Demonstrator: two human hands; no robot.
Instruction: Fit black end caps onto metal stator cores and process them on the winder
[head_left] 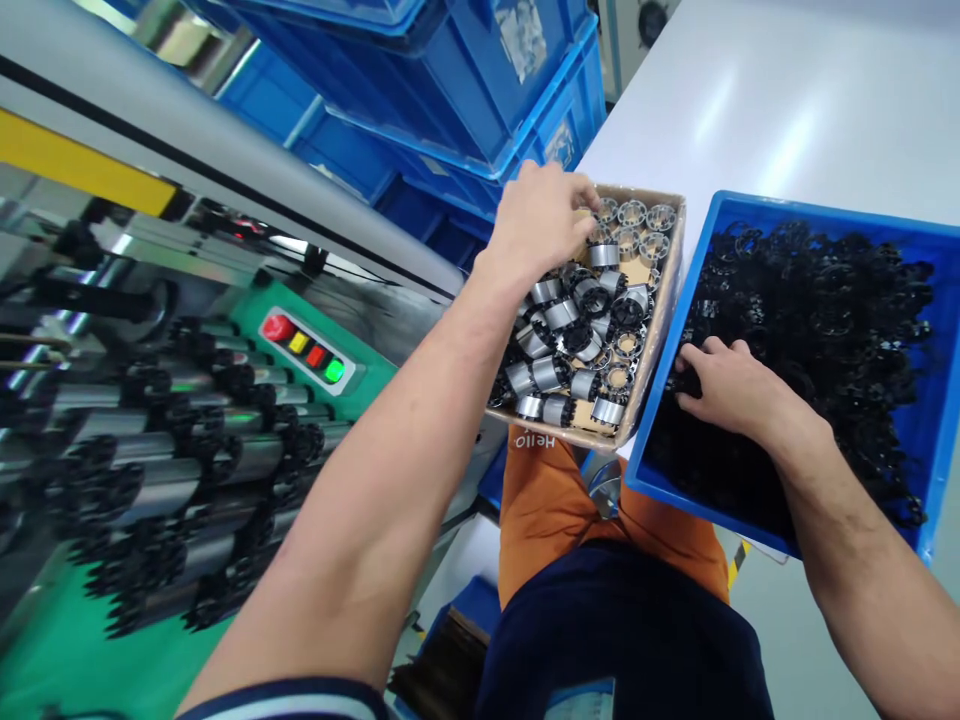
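Note:
My left hand (544,220) hovers over the far left part of a cardboard box (645,395), its thumb and fingers apart and curved beside the upright metal rings (631,213). No part shows clearly between those fingers. Loose steel cylinders with black toothed plastic ends (561,315) lie in a jumble nearer to me in the same box. My right hand (724,385) reaches into a blue bin (679,300) filled with black plastic parts (825,300). Its fingers and thumb curl together around a small black plastic part near the bin's left wall, partly lost against the dark pile.
Left of me, a machine with a green bed (67,620) carries rows of steel and black cylinders (157,470). Its button panel (307,350) faces up. Stacked blue crates (450,90) stand behind the box. A white table (840,120) extends behind the bin.

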